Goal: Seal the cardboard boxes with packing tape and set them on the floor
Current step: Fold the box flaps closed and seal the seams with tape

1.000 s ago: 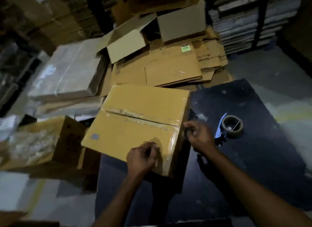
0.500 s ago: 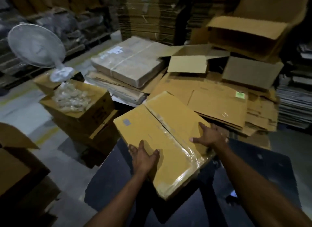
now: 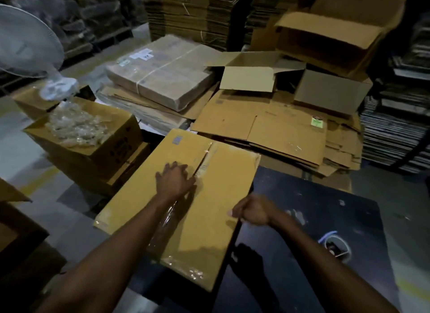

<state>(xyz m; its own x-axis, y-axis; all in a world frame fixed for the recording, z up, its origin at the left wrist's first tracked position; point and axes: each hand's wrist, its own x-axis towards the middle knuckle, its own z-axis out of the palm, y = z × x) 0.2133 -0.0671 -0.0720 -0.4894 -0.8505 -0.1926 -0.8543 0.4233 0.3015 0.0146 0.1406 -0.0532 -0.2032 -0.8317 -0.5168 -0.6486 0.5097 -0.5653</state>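
On the dark tabletop (image 3: 325,210), seen from the head camera, a flat yellow-brown cardboard box (image 3: 223,196) lies at about six o'clock, its left part hanging past the table's left edge. Clear packing tape glints along the near half of its centre seam; toward twelve o'clock the flaps look slightly parted, though in this dim light I cannot tell whether tape reaches there. The left hand (image 3: 175,181) lies flat on the seam, fingers straight, pressing and gripping nothing. The right hand (image 3: 252,211) sits at the box's right edge with fingers curled; whether it pinches the edge I cannot tell. At four o'clock a blue-handled tape dispenser (image 3: 336,245) rests on the table. Sealing seems nearly done; lowering the box to the floor (image 3: 23,147) remains.
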